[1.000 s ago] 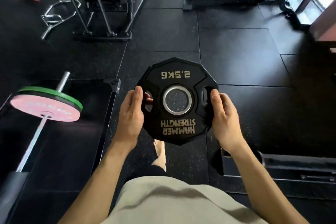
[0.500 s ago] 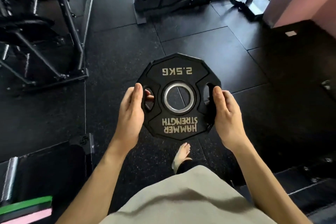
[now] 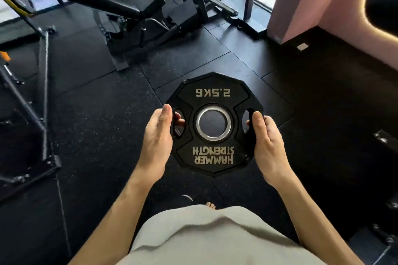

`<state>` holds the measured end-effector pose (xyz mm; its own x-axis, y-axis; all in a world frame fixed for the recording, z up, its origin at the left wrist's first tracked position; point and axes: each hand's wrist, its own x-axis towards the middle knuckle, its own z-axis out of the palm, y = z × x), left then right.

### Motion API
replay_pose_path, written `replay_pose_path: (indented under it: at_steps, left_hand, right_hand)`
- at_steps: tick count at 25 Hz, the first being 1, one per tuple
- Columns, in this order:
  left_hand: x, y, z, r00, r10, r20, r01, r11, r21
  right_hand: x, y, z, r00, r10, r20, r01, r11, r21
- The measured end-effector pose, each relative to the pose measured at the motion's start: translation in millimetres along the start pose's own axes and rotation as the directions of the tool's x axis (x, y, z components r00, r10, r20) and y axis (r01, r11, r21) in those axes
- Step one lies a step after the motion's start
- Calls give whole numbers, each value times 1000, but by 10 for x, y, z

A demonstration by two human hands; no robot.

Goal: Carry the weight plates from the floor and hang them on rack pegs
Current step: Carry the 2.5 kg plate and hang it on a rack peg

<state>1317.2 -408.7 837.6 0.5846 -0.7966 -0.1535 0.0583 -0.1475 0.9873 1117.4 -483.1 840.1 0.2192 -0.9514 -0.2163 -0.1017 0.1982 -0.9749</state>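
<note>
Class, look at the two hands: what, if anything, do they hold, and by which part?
Both hold one black 2.5 kg weight plate. The left hand grips its left grip slot, the right hand its right, fingers through the openings.

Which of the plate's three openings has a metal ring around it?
The large central hole of the weight plate. The side slots hold the fingers of the left hand and right hand.

Open floor (image 3: 112,114) lies ahead of the weight plate (image 3: 215,155); beyond it the black machine frame (image 3: 137,28) blocks, and the pink wall (image 3: 318,2) closes its right.
</note>
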Motion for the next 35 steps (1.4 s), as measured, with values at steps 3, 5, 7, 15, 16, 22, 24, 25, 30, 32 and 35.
replay_pose_path:
  at_steps: [3, 5, 7, 15, 16, 22, 24, 25, 30, 32, 35]
  left_hand:
    - [911, 118, 309, 994, 18, 104, -16, 1000, -16]
    - [1502, 163, 544, 984, 28, 174, -21, 999, -42]
    - [2168, 226, 806, 969, 36, 244, -23, 998, -57]
    - [4462, 781, 2022, 831, 9, 556, 19, 999, -44]
    - [4701, 826, 2236, 811, 11, 585, 12, 999, -35]
    - [5901, 1039, 3671, 728, 47, 684, -45, 999, -21]
    - [6230, 1158, 4227, 737, 32, 675, -33, 999, -12]
    - [6379, 1230, 4477, 745, 16, 666, -20, 1000, -2]
    - [7072, 1491, 5592, 744, 12, 668, -20, 1000, 4]
    - [7339, 1551, 6046, 746, 16, 666, -31, 999, 11]
    - [7812, 1563, 6764, 732, 8, 681, -19, 1000, 9]
  right_hand:
    - [778, -160, 29, 996, 1, -85, -3, 1000, -16]
    - [1305, -237, 38, 991, -4, -135, 1, 1000, -22]
    - [1896, -335, 70, 980, -13, -197, 6, 999, -38]
    - [3886, -827, -52, 877, 11, -480, 2, 1000, 27]
    - [4123, -874, -130, 859, 1, -512, 13, 1000, 24]
    - [5509, -1085, -838, 765, 1, -644, 46, 997, 56]
    - [6029, -1182, -1195, 750, -1, -661, 59, 996, 65]
    - [6269, -1251, -1362, 745, 3, -667, 58, 996, 69]
    - [7315, -1497, -2119, 738, -6, -675, 50, 998, 46]
    - [7713, -1570, -2419, 731, -4, -682, 36, 999, 32]
    - [8325, -1629, -2854, 704, -16, -710, 34, 999, 10]
